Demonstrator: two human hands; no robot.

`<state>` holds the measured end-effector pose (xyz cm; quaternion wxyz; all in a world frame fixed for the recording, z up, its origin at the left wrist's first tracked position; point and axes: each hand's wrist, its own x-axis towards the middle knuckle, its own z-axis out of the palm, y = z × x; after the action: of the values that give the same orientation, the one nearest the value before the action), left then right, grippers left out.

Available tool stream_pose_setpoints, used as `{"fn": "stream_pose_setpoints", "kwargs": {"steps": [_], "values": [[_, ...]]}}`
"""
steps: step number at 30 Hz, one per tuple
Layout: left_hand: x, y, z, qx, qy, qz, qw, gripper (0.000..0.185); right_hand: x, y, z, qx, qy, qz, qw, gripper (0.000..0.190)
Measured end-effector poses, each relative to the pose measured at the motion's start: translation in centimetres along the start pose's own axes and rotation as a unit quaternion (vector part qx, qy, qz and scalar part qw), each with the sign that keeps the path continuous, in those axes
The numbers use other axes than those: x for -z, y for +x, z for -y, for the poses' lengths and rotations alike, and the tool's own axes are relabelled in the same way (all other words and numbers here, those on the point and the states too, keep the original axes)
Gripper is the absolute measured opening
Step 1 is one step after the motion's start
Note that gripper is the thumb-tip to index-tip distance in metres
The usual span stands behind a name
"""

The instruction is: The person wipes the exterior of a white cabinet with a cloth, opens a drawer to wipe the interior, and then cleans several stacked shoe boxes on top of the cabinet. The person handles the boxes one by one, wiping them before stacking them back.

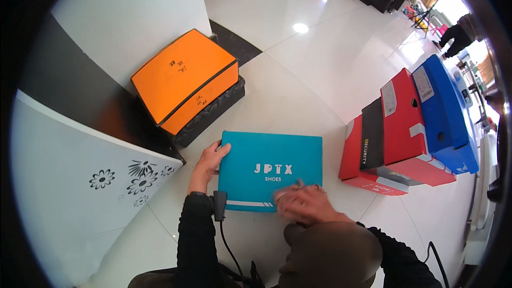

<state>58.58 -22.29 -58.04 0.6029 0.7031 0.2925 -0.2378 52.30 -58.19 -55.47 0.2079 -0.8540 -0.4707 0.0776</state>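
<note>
A teal shoe box (248, 156) with its lid on lies in front of me on the glossy tiled floor. My left hand (210, 164) grips the box's left edge, with the thumb on the lid. Over the lid's lower right part is my right hand (302, 202), blurred by motion; whether it touches the lid or holds anything is not clear. At the upper left an orange box (186, 74) sits on a black box (216, 116). Several boxes are stacked at the right, among them a red shoe box (400, 128) and a blue shoe box (444, 104).
A white panel with flower prints (108, 200) stands at the left, beside a dark opening. A cable (226, 240) hangs from a black device at my left wrist. Far off at the upper right are a person in dark clothes (458, 38) and a tripod (424, 16).
</note>
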Motion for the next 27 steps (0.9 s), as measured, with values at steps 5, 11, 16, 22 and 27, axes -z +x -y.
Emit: {"fn": "stream_pose_setpoints", "kwargs": {"steps": [5,11,16,22,27], "values": [[2.2,0.0,-1.3,-0.005,0.094,0.039,0.995,0.078,1.9,0.8,-0.8,-0.025,-0.012,-0.001,1.000,0.044],[2.7,0.5,-1.7,-0.034,0.178,0.037,0.983,0.067,-2.5,13.5,5.8,0.263,-0.051,0.059,0.962,0.020],[3.1,0.2,-2.0,-0.046,0.187,0.038,0.981,0.064,-3.9,16.2,7.7,0.293,-0.033,0.112,0.949,0.018],[3.2,1.2,-1.5,-0.060,0.160,0.047,0.984,0.059,-0.2,3.9,-0.1,0.163,0.058,-0.087,0.981,0.044],[2.9,1.1,-1.6,-0.058,0.161,0.045,0.984,0.056,1.5,-2.1,-3.7,-0.159,0.148,-0.241,0.946,0.049]]}}
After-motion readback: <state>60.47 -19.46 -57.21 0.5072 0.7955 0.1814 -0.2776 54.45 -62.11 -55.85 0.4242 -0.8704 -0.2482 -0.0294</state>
